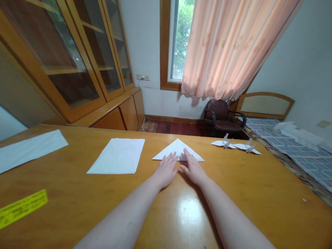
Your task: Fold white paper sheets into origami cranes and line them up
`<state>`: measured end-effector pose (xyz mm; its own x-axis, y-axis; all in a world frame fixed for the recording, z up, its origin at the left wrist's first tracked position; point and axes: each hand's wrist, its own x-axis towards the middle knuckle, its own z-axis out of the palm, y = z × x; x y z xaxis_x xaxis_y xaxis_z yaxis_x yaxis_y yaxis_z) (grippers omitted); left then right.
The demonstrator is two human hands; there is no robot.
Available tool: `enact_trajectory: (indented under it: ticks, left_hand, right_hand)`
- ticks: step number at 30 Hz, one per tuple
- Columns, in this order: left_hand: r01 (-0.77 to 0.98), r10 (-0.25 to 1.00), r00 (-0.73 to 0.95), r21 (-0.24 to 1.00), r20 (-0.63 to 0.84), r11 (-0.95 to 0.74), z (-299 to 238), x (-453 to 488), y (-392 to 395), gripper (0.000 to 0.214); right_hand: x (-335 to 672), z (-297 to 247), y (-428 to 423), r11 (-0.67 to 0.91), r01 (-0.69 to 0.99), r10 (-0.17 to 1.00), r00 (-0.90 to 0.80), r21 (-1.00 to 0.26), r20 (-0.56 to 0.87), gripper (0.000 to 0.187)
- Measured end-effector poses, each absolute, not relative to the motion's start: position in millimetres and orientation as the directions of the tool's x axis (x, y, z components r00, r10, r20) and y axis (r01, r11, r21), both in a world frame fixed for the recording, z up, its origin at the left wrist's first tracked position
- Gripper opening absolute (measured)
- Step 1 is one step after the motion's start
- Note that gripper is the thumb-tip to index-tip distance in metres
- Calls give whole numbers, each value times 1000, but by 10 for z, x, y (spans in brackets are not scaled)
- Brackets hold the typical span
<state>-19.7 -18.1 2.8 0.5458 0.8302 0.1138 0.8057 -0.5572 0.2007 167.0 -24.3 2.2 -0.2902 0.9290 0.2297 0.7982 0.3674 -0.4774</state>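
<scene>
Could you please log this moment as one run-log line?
left hand: on folded paper triangle | right hand: on triangle | beside: two paper cranes

Paper triangle [177, 150] on the desk [259, 180] — sheet [116, 156] left, origami cranes [234, 145] right.

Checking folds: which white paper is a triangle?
The paper triangle under the left hand and right hand; the rectangular sheet and long strip further left are not triangles.
</scene>
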Motion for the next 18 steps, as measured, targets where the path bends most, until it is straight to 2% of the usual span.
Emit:
enact_trajectory:
  ticks: [3,5,9,14,18]
  left_hand:
    - [785,800,600,199,-2,-587,-64,-140,-229,59]
    - [800,813,582,190,-17,-569,-98,-132,-238,60]
    - [864,872,488,164,-35,-476,-77,-149,-267,58]
    - [935,936,343,126,-85,-331,8,-182,-329,59]
    - [971,969,231,85,-93,-223,48,-156,-356,63]
  right_hand:
    - [1564,38,-313,442,767,878,-476,-465,50,70]
    - [1540,53,-327,412,802,882,-471,-432,-33,68]
    - [1541,77,-318,303,876,922,-369,-374,-117,69]
    - [1525,87,-318,205,929,957,-257,-308,-138,73]
    - [1513,97,-329,16,982,989,-44,-190,-142,84]
